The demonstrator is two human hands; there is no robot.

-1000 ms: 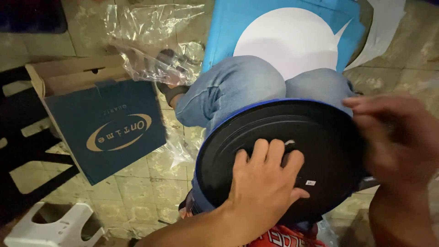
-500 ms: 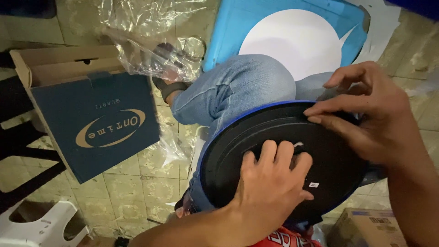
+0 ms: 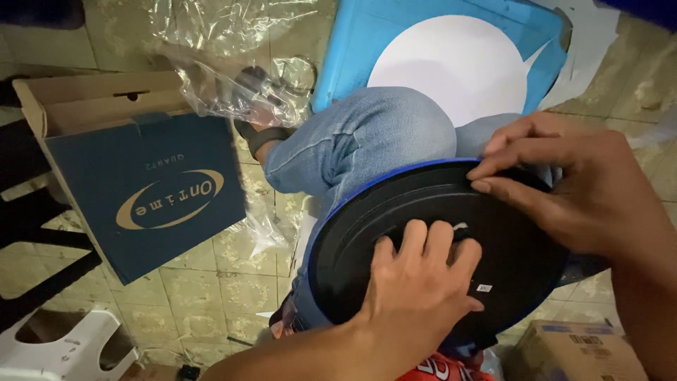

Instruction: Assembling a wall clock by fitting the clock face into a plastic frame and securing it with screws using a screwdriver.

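While both hands sit on it, the big round black plastic disc w/ a thin blue rim [image 3: 508, 261] is what I'm tracking: it rests tilted across my lap, back face toward the head cam, its upper edge just over the knee in light blue denim jeans [image 3: 360, 152]. Being round it has no long axis; what counts is the rim vs. the centre.

Biggest thing around it: the beige tiled floor [image 3: 190, 282], w/ a flat blue cardboard sheet bearing a white circle [image 3: 352, 49] lying beyond the knee. To the left stands an open cardboard box w/ a dark blue printed side [image 3: 148, 204], well apart from the disc. Crumpled clear plastic wrap [image 3: 233, 77] lies between box and blue sheet, near my foot. Bottom left, a white plastic stool [image 3: 63, 349]; bottom right, a small brown carton [image 3: 571, 349] just beside the disc's lower edge.

My left hand [image 3: 423, 289] is spread flat on the disc's middle, fingers splayed and curled slightly, tips pressing into what looks like the recessed centre — pressing, not wrapped round anything. My right hand [image 3: 585, 190] comes in from the upper right, fingers extended and laid along the upper-right rim, tips on the blue edge; thumb side is hidden, so I can't tell if it pinches the rim or only rests on it.

Key relation, as I judge it: right hand is the one at the rim, left holds the centre, so the edge lies directly under the right fingertips.
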